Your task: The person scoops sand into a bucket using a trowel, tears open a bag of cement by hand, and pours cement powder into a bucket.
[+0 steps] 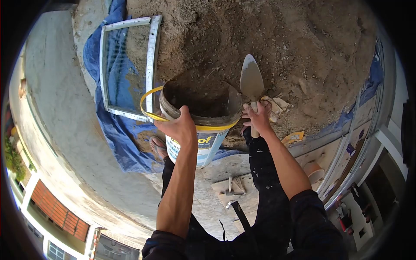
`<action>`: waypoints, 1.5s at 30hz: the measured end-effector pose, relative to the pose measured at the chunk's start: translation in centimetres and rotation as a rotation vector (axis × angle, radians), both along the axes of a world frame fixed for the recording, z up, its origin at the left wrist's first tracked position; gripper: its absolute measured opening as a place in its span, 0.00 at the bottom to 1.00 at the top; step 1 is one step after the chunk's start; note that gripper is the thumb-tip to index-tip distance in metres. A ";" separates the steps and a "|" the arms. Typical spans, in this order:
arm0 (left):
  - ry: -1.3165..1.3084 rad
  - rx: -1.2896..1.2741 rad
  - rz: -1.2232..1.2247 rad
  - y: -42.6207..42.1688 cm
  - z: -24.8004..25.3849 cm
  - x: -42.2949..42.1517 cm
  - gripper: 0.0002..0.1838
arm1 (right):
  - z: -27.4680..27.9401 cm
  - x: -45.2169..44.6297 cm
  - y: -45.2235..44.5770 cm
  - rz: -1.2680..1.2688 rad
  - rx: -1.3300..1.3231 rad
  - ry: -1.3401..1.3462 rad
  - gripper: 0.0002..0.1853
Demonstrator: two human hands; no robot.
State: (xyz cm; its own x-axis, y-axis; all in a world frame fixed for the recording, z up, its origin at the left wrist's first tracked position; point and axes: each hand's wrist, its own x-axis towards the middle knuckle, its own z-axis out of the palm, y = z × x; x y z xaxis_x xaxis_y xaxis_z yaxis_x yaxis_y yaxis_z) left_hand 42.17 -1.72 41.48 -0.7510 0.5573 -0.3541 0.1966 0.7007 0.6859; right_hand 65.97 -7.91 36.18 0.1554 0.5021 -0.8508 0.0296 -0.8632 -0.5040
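Brown soil (312, 56), left hand (180, 126) on bucket (220, 141), yellow “of” on its label (203, 141).

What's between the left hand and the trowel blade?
Head view: mostly the bucket, its open mouth, then a narrow strip of soil before the trowel blade.

One bucket (209, 145), one trowel (252, 80), two hands (178, 128) (259, 120), one framed screen (152, 60)

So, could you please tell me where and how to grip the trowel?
The trowel is probably best gripped by its slim handle, from the near side: its broad blade points away and the handle runs back, where the right hand holds it.
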 end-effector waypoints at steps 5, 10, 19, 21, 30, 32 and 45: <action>-0.097 0.140 0.199 -4.6 2.8 -2.8 0.35 | 0.6 -3.8 1.0 -0.162 -0.079 0.203 0.25; -0.139 0.079 0.228 -12.5 5.3 -5.9 0.39 | 3.6 -7.5 -1.6 0.032 0.028 -0.060 0.19; 0.497 -0.098 -0.275 -12.3 16.3 -10.0 0.38 | 9.9 -11.4 -12.7 0.097 0.078 -0.204 0.23; 0.340 -0.054 -0.514 -7.2 13.8 -9.2 0.26 | 10.4 -12.4 -14.9 0.104 0.081 -0.213 0.23; 0.196 -0.926 -1.364 1.6 -5.5 -2.4 0.31 | 10.6 -14.1 -16.8 -0.098 0.089 -0.128 0.22; -0.131 -0.817 -1.123 1.9 -6.0 -3.0 0.24 | 10.9 -14.1 -16.8 -0.117 0.069 -0.120 0.23; 0.291 0.411 0.082 -1.2 21.8 -18.7 0.18 | 9.5 -11.5 -13.6 -0.068 0.112 -0.262 0.21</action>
